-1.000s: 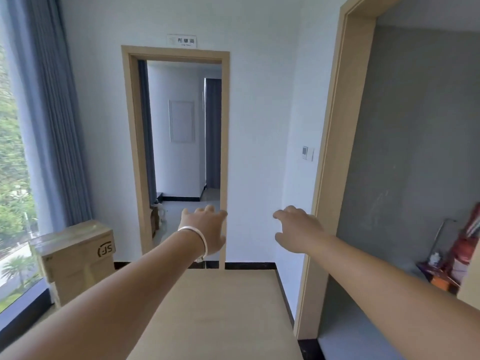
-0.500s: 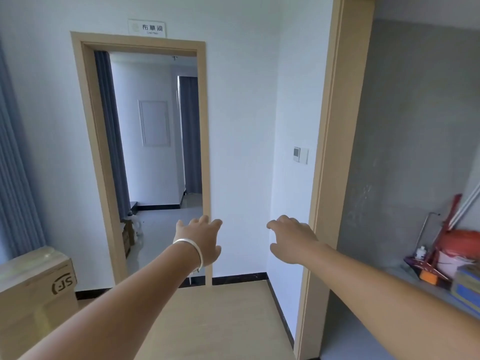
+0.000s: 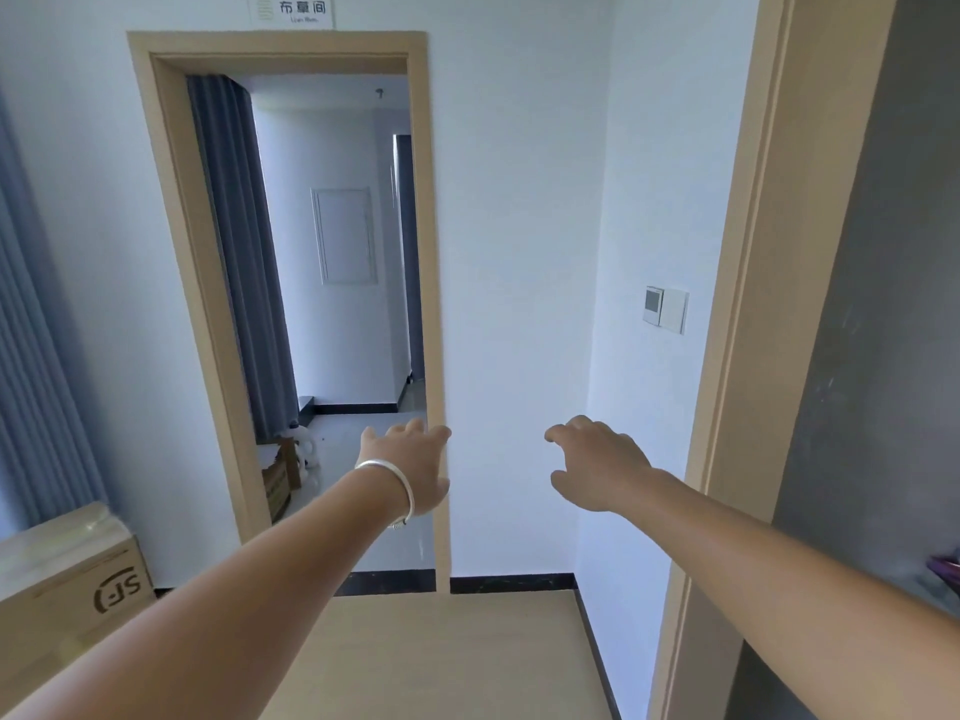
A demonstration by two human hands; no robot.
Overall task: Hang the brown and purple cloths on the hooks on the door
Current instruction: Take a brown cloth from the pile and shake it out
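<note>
Both arms are stretched forward at about waist height, backs of the hands turned up. The left hand is held in the air with its fingers relaxed and lightly bent, close together, and nothing is gripped in them; a silver bangle is worn on the wrist. The right hand is held level with it and well apart, its fingers loosely curled downward and slightly spread, with nothing between them.

Neither the brown cloth nor the purple cloth can be made out with certainty; only a small purple scrap is seen at the right edge, low in the grey-walled recess, and what it is cannot be told. No hooks are seen.

Ahead, an open doorway with a light wooden frame is set in a white wall, and a sign with Chinese characters is fixed above it. A grey curtain hangs just inside the doorway, and a white panel is mounted on the far wall of the room beyond. A wall switch is fixed on the white wall to the right, beside a second wooden door frame. A cardboard box marked SF stands at the lower left, beside another grey curtain. A pale wooden table lies below the arms.
</note>
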